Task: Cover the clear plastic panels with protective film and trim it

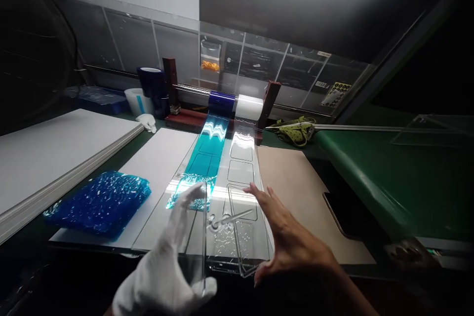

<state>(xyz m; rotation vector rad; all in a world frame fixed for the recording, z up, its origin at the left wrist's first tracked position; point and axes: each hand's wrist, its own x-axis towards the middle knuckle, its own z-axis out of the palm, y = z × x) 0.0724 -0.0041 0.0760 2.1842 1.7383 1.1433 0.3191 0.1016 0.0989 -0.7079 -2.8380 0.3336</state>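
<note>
My left hand (pixel 168 261), in a white glove, grips the left edge of a clear plastic panel (pixel 229 237) between thumb and fingers. My bare right hand (pixel 287 239) rests along the panel's right edge, fingers stretched forward and thumb curled under its near corner. The panel lies on the bench, over the near end of a clear film strip (pixel 242 158). A blue film strip (pixel 205 158) runs beside it to the left. Both strips come off a blue roll (pixel 221 100) and a white roll (pixel 249 107) on a bar at the back.
A crumpled pile of blue film (pixel 98 202) lies left on a white sheet (pixel 163 153). Stacked white boards (pixel 55 153) sit far left, a tan sheet (pixel 296 182) to the right, a dark phone (pixel 346 219) at its edge. A green conveyor belt (pixel 392 177) runs right.
</note>
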